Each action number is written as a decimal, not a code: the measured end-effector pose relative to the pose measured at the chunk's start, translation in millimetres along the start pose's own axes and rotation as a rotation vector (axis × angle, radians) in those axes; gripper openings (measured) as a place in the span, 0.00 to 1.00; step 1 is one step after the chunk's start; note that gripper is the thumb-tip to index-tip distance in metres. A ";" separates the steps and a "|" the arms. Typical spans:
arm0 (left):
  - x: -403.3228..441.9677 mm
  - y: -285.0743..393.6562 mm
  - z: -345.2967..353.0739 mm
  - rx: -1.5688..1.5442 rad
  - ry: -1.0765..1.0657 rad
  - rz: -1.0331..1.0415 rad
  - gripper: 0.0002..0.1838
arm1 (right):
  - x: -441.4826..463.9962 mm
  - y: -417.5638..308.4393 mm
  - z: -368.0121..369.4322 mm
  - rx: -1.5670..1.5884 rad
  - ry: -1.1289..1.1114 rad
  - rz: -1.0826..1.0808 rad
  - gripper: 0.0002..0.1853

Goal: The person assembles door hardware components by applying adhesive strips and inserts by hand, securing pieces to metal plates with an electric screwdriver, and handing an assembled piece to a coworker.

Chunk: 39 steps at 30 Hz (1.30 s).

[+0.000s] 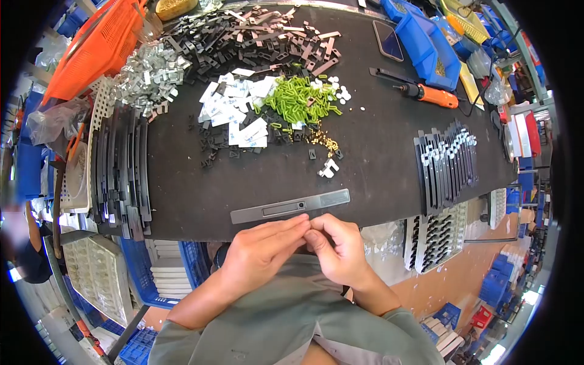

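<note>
Both hands meet at the table's front edge. My left hand point(263, 248) has its fingers pressed together, tips against the fingers of the other hand. My right hand point(338, 248) is closed in a pinch, thumb against curled fingers. Whatever they hold between them is hidden or too small to make out. Just beyond the fingertips a flat dark grey metal strip point(286, 210) lies across the table, with a long slot and a round hole. Farther back are white clip pieces point(329, 168), small brass parts point(325, 140) and a heap of green rubber-like loops point(298, 100).
White sticker sheets point(234, 109), silvery metal brackets point(149, 76) and dark flat pieces point(243, 36) are piled behind. Long dark strips are stacked left point(121, 170) and right point(447, 161). An orange electric screwdriver point(435, 96), a phone point(388, 41) and blue bins point(429, 52) sit at back right.
</note>
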<state>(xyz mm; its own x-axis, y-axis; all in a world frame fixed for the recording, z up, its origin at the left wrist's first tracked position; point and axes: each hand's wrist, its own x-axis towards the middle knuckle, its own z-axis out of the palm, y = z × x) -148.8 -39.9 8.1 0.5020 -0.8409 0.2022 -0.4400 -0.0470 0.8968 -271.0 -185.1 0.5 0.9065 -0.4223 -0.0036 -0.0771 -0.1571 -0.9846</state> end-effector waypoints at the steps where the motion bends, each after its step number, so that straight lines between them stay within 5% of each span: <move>1: -0.6 -1.2 1.0 -0.001 -0.004 -0.002 0.18 | -0.3 0.3 -2.9 -0.042 -0.015 -0.014 0.05; 34: -3.1 -8.1 -14.1 -0.472 -0.135 -0.356 0.17 | 7.7 -22.0 -5.5 0.325 -0.073 0.332 0.07; 39: -1.0 -11.9 -12.9 -0.380 -0.091 -0.151 0.18 | 9.0 -8.0 -3.0 0.419 0.024 0.289 0.08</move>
<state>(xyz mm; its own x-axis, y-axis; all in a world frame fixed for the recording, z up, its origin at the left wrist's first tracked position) -134.5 -31.5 2.3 0.4645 -0.8848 0.0366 -0.0520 0.0140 0.9986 -263.4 -190.3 8.8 0.8623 -0.4171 -0.2872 -0.1458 0.3387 -0.9295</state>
